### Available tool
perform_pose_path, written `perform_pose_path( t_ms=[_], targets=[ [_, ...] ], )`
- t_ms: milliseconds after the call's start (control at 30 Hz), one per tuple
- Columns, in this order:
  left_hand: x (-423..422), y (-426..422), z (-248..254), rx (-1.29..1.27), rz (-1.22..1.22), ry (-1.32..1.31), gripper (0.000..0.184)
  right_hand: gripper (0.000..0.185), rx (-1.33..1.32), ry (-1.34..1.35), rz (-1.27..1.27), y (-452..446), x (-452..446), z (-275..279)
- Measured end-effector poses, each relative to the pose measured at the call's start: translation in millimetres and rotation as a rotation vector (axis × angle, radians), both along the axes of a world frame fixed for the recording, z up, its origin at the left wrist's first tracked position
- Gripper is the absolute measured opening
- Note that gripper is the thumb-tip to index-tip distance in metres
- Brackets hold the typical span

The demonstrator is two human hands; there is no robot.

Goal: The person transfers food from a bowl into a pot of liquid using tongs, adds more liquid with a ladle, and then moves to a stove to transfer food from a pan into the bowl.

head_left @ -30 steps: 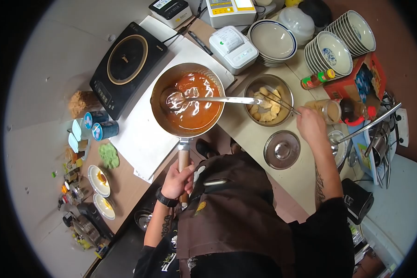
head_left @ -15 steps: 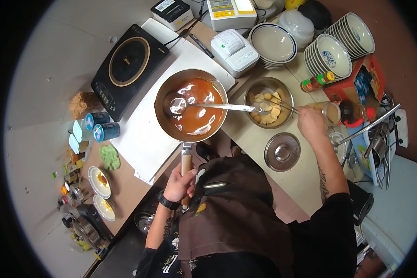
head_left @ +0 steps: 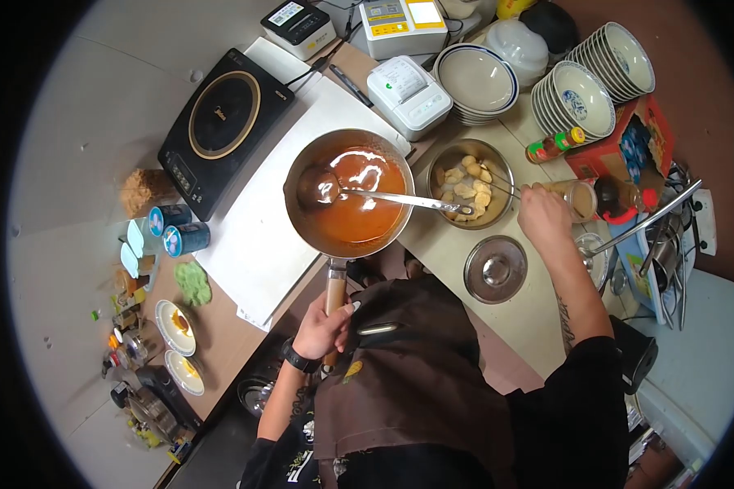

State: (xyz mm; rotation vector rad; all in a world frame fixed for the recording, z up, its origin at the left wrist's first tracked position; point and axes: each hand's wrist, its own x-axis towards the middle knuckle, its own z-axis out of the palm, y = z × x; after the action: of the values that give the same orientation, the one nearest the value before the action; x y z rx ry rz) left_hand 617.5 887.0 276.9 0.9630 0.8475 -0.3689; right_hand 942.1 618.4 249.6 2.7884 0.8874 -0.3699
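Note:
My left hand (head_left: 322, 330) is closed round the wooden handle (head_left: 335, 297) of a saucepan (head_left: 292, 213). Red-brown sauce (head_left: 359, 216) fills much of the pan. A metal ladle (head_left: 400, 198) rests in it, bowl in the sauce and handle reaching over the right rim. At the right, my right hand (head_left: 545, 213) is closed on thin metal tongs (head_left: 504, 187), whose arms reach into a steel bowl (head_left: 507, 163). Pale yellow pieces and small balls of food (head_left: 469, 189) lie in that bowl. The tongs' tips are hard to make out among the food.
A steel lid (head_left: 495, 270) lies below the bowl. An induction cooker (head_left: 224, 122) and white sheets (head_left: 240, 244) are on the left. Behind stand a label printer (head_left: 412, 96) and stacked bowls (head_left: 477, 77). Bottles, a red box (head_left: 644, 130) and a long metal handle (head_left: 652, 220) crowd the right side.
The saucepan has shifted right and slightly towards me, bringing the ladle handle over the steel bowl's near left edge. My right hand and the tongs have barely moved.

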Motion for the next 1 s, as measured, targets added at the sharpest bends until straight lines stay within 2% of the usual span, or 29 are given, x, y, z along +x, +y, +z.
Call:
perform_pose_path(
  t_ms=[233,300,400,567,700,800,933,1000],
  targets=[
    [1,1,2,0.013,-0.012,-0.002,0.017,0.023,-0.009,0.005,-0.018,7,-1,-1],
    [2,0,3,-0.01,0.003,0.012,0.016,0.024,0.055,0.029,-0.143,9,-3,9],
    [3,0,3,-0.001,0.009,0.032,0.016,0.025,0.033,0.093,-0.167,15,2,10],
    [4,2,1,-0.003,0.011,0.028,0.015,0.023,0.089,0.123,-0.173,20,12,-22],
    [2,4,-1,-0.015,0.011,0.02,0.015,0.02,0.147,0.103,-0.139,16,11,-29],
    [5,8,4,0.009,-0.026,0.028,0.016,0.018,0.209,0.109,-0.12,12,-1,9],
    [4,12,4,0.045,-0.072,0.028,0.018,0.02,0.487,0.096,-0.074,13,-25,90],
    [7,12,4,0.028,-0.092,0.013,0.016,0.017,0.491,0.122,-0.005,33,-34,121]
  ],
)
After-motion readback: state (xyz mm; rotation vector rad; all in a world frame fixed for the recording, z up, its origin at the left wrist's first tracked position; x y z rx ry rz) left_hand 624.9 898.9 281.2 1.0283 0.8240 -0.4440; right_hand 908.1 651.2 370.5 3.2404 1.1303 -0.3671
